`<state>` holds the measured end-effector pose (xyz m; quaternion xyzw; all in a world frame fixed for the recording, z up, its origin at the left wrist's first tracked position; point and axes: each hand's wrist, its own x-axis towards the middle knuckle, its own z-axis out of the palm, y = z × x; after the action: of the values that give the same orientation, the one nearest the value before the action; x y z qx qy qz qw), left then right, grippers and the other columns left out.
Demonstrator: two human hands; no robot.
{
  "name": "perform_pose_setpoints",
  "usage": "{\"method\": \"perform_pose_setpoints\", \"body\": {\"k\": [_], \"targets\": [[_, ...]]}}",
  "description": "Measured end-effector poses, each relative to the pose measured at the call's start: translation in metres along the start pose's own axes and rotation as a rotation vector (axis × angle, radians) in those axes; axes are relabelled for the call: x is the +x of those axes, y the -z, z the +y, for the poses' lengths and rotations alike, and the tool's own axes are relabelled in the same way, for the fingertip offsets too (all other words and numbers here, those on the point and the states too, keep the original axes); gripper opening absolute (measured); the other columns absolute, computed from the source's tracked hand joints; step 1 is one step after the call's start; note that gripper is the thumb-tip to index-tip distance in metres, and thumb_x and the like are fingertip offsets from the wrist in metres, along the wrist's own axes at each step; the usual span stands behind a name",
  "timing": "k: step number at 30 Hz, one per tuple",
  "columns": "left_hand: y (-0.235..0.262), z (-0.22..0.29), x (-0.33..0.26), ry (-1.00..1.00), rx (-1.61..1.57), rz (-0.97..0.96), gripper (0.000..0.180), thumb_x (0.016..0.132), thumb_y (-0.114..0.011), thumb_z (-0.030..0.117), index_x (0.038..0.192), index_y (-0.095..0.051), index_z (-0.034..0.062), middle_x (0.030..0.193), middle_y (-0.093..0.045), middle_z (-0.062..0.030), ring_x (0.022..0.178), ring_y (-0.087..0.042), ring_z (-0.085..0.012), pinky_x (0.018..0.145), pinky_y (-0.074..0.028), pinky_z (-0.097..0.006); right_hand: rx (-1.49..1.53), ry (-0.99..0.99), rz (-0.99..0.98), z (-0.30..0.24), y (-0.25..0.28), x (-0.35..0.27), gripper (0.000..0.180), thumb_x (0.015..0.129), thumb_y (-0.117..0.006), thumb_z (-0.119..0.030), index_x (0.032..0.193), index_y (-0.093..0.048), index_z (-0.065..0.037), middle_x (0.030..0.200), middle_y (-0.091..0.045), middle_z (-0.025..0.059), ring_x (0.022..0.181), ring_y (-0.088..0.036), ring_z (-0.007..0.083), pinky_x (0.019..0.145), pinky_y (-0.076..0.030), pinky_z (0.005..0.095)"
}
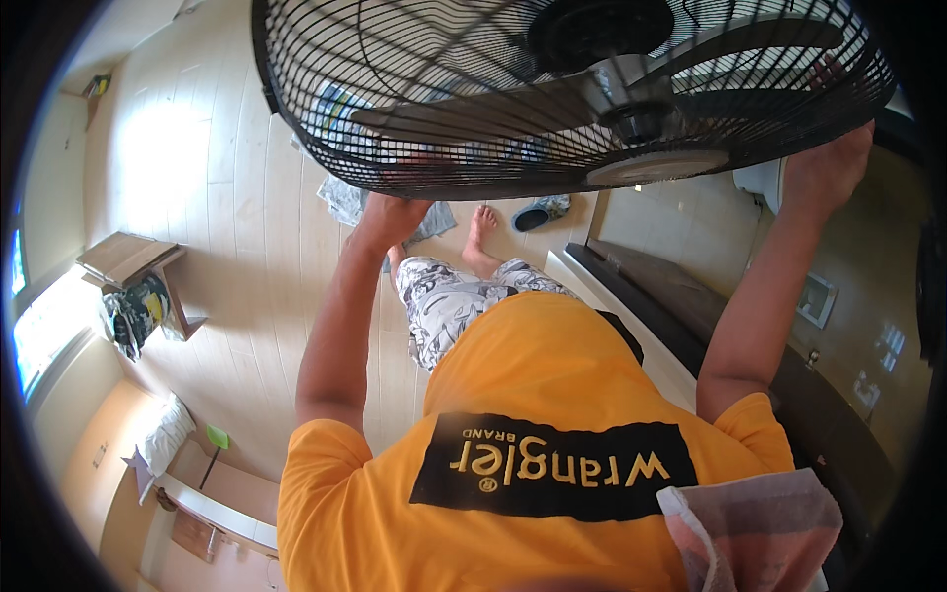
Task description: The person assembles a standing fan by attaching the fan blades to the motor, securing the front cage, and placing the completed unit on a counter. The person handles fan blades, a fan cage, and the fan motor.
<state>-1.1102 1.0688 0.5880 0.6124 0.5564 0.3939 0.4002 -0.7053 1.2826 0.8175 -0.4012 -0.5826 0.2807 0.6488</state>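
Currently, both hands are gripping a black fan (631,116), which is hanging in front of the person, above the floor (242,148). The left hand (395,212) is closing on the lower left edge of the fan's cage, its fingers showing dimly through the bars; its thumb is hiding, so I cannot tell where it is pressing. The right hand (837,168) is curling around the cage's right edge, higher up, with most of its fingertips disappearing behind the bars. Between the hands, grey blades (473,116) are showing inside the cage, and a pale round plate (656,168) is sitting near its lower edge. Below, rumpled cloths (343,200) are lying on the floor, near a bare foot (480,229) and a dark slipper (533,216). Closer in, a towel (760,523) is draping over the right shoulder of an orange shirt (533,370). Toward the floor's left edge, a wooden stand (168,266) is standing with patterned cloth (138,314) hanging beside it.
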Motion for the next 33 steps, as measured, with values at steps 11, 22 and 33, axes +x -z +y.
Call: {"method": "perform_pose_setpoints", "body": {"k": [11,22,33], "targets": [[0.007,0.009,0.0,-0.177,0.071,-0.036,0.024,0.089,-0.072,0.006,0.113,-0.072,0.0016,0.111,-0.072,-0.0146,0.1,-0.068,-0.0339,0.089,-0.053,-0.04,-0.963,0.322,-0.04,-0.027,-0.026,-0.02,0.037,0.1,-0.055,-0.01,0.134,-0.06,0.004,0.127,-0.068,0.0161,0.115,-0.067,0.0283,0.102,-0.052,0.0362],[-0.142,-0.016,0.014,0.215,-2.043,0.175,0.033,0.11,-0.05,0.04,0.12,-0.065,0.0122,0.127,-0.067,-0.0064,0.124,-0.058,-0.0205,0.111,-0.043,-0.047,-0.345,-0.086,-0.025,-0.013,0.014,0.025,0.058,0.109,-0.033,-0.041,0.14,-0.053,0.004,0.141,-0.058,0.0213,0.129,-0.058,0.035,0.111,-0.049,0.0495],[-0.175,-0.01,0.057,0.179,-2.047,0.146,0.047,0.109,-0.051,0.044,0.142,-0.049,0.0104,0.143,-0.056,-0.0061,0.129,-0.054,-0.0194,0.113,-0.039,-0.043,-0.532,-0.369,-0.182,-0.039,-0.059,0.068,0.093,0.1,-0.02,-0.073,0.164,-0.02,-0.007,0.169,-0.02,0.0238,0.158,-0.017,0.0379,0.13,-0.01,0.0546]]}}
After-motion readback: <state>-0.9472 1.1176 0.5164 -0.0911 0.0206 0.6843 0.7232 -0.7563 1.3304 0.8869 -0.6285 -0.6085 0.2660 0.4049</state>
